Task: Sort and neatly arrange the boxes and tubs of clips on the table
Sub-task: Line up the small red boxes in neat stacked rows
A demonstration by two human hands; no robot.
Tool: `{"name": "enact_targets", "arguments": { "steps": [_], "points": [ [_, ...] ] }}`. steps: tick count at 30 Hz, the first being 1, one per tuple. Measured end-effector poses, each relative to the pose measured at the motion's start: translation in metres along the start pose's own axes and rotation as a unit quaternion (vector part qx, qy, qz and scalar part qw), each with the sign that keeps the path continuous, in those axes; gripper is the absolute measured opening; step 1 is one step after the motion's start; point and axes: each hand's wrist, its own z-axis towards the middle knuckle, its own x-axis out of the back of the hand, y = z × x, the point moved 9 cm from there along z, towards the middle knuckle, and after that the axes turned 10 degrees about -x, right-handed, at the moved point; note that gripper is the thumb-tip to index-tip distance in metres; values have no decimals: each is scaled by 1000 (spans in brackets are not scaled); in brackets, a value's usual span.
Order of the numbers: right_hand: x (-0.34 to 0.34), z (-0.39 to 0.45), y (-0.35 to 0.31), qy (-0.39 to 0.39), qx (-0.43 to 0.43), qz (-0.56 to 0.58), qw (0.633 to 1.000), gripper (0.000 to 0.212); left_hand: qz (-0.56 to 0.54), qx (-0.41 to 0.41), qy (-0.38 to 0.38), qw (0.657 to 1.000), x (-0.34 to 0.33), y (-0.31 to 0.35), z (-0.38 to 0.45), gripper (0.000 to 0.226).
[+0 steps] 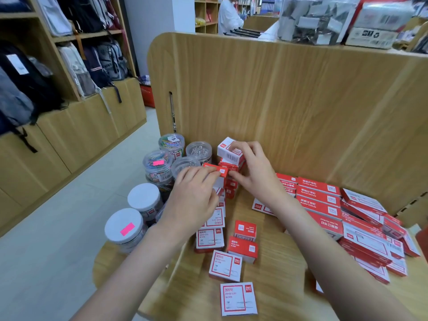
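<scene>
My left hand point(193, 195) and my right hand point(252, 170) together pinch a small red box point(216, 169) above a stack of red boxes point(231, 185) near the back panel. My right hand's fingers also touch a white-and-red box point(228, 149) lying tilted on top of that stack. Clear tubs of clips point(159, 164) and white-lidded tubs point(125, 225) stand at the left of the table. Loose small paper-clip boxes point(238, 297) lie in front, and a column of them point(212, 237) runs under my left wrist.
Long red staple boxes point(318, 196) are lined up and piled at the right. A tall wooden panel point(289, 100) backs the wooden table point(273, 262). Shelves of backpacks point(46, 66) stand across the aisle at left. A person in white point(228, 16) stands far behind.
</scene>
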Motion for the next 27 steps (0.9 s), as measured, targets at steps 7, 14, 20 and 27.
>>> {"name": "enact_targets", "arguments": {
  "steps": [7,14,20,27],
  "points": [
    [43,-12,7,37,-22,125,991,50,-13,-3,24,1000,-2,0,-2,46],
    [59,-88,13,-60,-34,35,997,45,-109,-52,127,984,10,31,-23,36],
    [28,-119,19,-41,-63,49,996,46,-292,-48,-41,954,-46,57,-40,67],
    [26,-118,30,-40,-133,194,971,23,-336,-1,-27,941,-50,52,-28,77]
  ]
}}
